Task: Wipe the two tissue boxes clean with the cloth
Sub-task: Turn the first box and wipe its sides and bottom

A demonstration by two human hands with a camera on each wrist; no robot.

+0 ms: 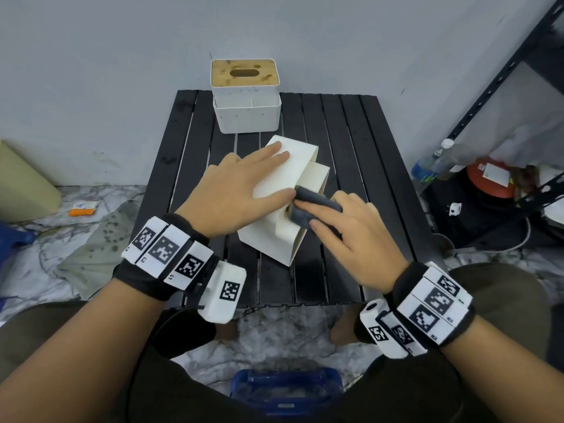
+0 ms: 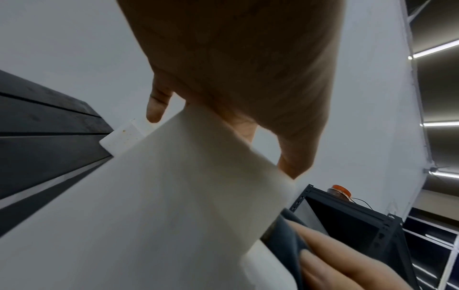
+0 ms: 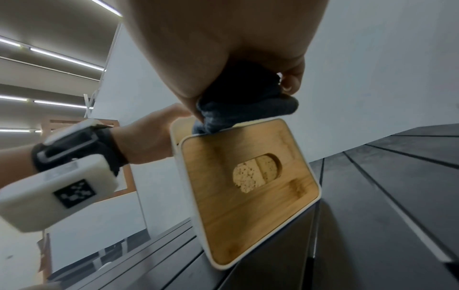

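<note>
Steadying the near tissue box, tipped on its side mid-table, the spread left hand pins it so the right hand, pinching the cloth, can scrub its edge.

matte white plastic tissue box with a wood-grain lid, soft dark fuzzy cloth, black slatted table

A black slatted table stood against a pale wall. At its far edge sat a white tissue box with a stained wooden lid, upright. Nearer the middle, a second white tissue box lay tipped on its side across the slats, its wooden lid facing right, well apart from the first.
</note>
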